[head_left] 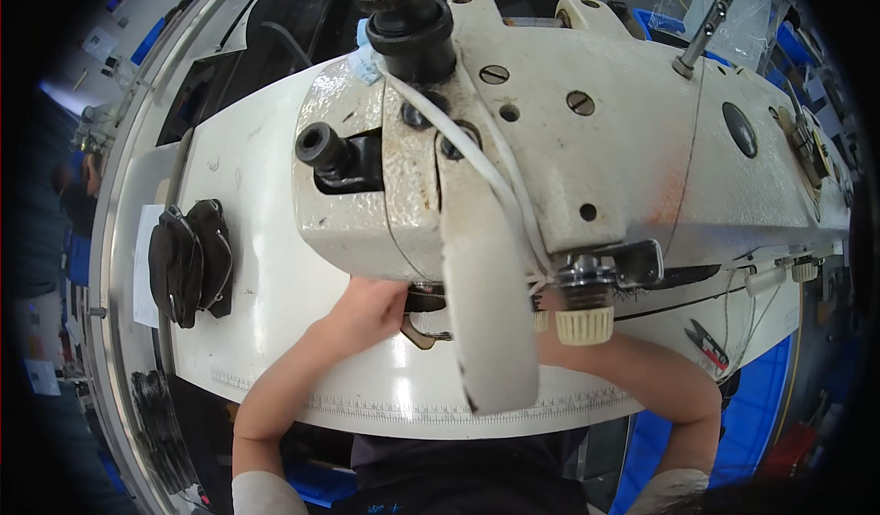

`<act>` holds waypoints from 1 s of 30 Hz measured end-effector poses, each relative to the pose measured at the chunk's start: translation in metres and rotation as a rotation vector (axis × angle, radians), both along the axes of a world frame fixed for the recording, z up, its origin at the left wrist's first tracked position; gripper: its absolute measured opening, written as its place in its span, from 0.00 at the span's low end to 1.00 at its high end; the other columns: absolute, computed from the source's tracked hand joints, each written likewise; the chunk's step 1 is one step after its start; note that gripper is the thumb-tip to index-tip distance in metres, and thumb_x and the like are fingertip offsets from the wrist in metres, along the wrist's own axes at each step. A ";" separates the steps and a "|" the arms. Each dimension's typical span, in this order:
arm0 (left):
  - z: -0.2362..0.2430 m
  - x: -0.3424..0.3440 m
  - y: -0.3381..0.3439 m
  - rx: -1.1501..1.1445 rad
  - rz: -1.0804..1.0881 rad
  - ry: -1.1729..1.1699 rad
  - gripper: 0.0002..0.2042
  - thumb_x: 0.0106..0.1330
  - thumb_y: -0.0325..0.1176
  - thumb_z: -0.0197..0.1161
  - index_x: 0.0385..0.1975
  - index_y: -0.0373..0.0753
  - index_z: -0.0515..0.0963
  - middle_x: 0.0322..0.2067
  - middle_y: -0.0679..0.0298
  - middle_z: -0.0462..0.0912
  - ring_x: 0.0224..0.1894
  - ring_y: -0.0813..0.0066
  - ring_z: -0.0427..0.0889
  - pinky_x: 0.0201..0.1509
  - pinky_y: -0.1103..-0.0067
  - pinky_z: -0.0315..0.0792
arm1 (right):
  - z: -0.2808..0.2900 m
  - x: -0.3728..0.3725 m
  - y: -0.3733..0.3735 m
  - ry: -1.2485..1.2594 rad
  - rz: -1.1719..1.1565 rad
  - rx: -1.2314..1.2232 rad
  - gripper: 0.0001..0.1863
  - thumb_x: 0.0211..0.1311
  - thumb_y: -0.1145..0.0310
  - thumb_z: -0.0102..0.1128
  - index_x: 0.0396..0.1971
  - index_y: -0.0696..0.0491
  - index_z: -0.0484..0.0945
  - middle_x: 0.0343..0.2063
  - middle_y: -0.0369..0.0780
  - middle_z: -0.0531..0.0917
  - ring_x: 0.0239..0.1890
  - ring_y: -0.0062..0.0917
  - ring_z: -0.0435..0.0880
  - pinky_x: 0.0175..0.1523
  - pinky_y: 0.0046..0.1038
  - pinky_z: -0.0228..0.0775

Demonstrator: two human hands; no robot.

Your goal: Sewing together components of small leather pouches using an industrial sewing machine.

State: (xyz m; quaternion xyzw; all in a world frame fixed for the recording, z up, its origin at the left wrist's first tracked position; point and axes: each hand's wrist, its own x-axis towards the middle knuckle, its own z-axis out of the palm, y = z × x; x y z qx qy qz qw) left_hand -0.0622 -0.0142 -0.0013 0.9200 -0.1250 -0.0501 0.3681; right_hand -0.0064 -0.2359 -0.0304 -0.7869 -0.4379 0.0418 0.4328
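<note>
A white sewing machine (550, 166) fills the middle of the view and hides much of the work beneath its head. My left hand (378, 302) is at the lower left of the machine head, its fingers curled inward and partly covered. Against these fingers lies a small dark piece with a tan edge (420, 335); its kind cannot be made out. My right forearm (632, 361) reaches in from the right, and the right hand is hidden behind the white lever (490, 322) and the cream tension knob (584, 326).
Dark zippered pouches (188, 263) lie stacked at the left of the white table (266, 332). Red-and-black thread snips (706, 343) rest at the right. A printed ruler scale (403, 412) follows the near edge. Blue bins (761, 405) stand below right.
</note>
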 end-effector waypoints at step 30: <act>-0.003 -0.014 0.004 0.178 -0.245 -0.081 0.07 0.54 0.31 0.62 0.32 0.41 0.75 0.26 0.64 0.72 0.27 0.69 0.73 0.29 0.75 0.68 | 0.014 -0.024 -0.019 -0.719 0.090 -0.263 0.07 0.28 0.67 0.56 0.11 0.53 0.72 0.20 0.42 0.76 0.24 0.28 0.76 0.25 0.25 0.64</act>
